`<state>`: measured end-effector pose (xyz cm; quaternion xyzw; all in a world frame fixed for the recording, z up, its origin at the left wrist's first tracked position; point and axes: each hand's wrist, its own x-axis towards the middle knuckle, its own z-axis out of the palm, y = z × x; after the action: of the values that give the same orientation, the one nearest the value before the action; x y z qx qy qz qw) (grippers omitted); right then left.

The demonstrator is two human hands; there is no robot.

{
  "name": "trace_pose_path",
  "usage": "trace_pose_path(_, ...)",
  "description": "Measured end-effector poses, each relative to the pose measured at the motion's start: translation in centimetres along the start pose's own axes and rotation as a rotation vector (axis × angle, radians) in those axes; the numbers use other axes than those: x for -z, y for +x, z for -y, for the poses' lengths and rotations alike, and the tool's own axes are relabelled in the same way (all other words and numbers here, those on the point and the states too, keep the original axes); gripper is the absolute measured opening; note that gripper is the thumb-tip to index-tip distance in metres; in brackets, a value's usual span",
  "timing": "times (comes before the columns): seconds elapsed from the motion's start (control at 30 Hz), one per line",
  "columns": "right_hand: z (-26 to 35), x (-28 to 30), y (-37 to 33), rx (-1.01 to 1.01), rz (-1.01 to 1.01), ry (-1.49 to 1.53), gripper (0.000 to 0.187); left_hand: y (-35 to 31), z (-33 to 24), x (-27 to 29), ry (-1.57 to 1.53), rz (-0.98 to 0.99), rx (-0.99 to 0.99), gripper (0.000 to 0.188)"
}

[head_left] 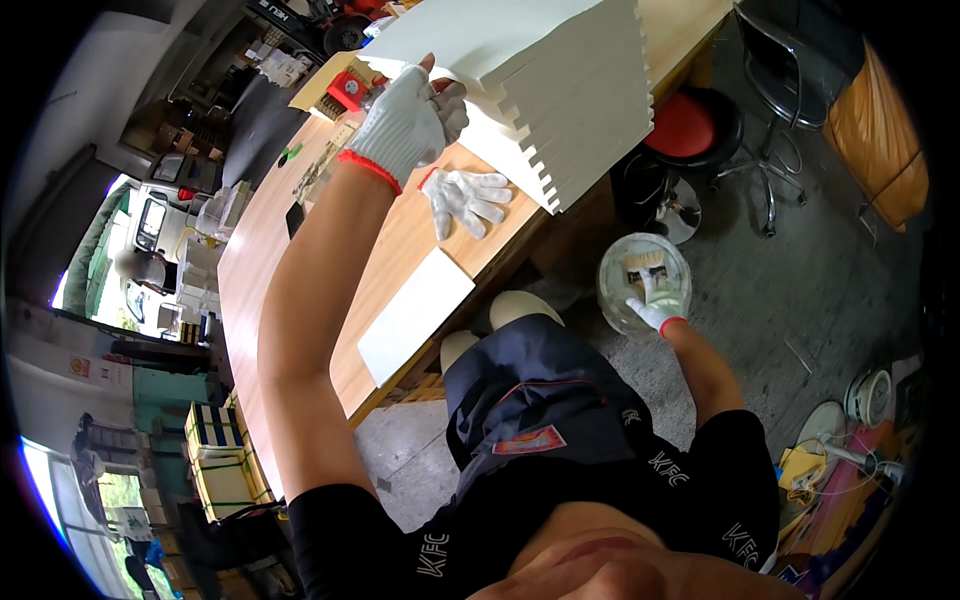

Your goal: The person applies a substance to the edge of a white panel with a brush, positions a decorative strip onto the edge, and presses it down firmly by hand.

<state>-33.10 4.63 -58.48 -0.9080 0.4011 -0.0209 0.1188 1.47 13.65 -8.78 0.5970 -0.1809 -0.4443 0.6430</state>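
White lettering [670, 468] marks the black shirt [735, 455]; hands apart, left hand [405, 120] at white stack [580, 100] by table's [400, 270] near edge, grip unclear, right hand [658, 313] clamped on brush [645, 261] in bucket [610, 268]

pale wood-grain table [245, 275] | along near edge: thin white rectangular board [417, 316] | slightly inward: white knit glove with red cuff [466, 203], lying flat | right part, reaching near edge: large white stack with toothed edges [580, 115]
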Motion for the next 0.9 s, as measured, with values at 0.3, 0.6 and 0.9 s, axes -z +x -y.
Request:
trace_pose_path(0.3, 11.1, 11.0, -1.7, 0.447, 0.234, 0.72, 0.042, 2.9, -3.8, -3.8, -0.115, 0.05, -0.331, 0.043)
trace_pose_path(0.6, 20.8, 27.0, -2.4, 0.369, 0.45, 1.392, 0.035, -6.5, -1.1, 6.4, -0.102, 0.192, -0.399, 0.033)
trace_pose_path(0.9, 32.8, 26.2, 12.8, 0.231, 0.725, 1.808, 0.064, -19.4, 12.1, 31.7, 0.246, -0.463, -0.308, 0.044)
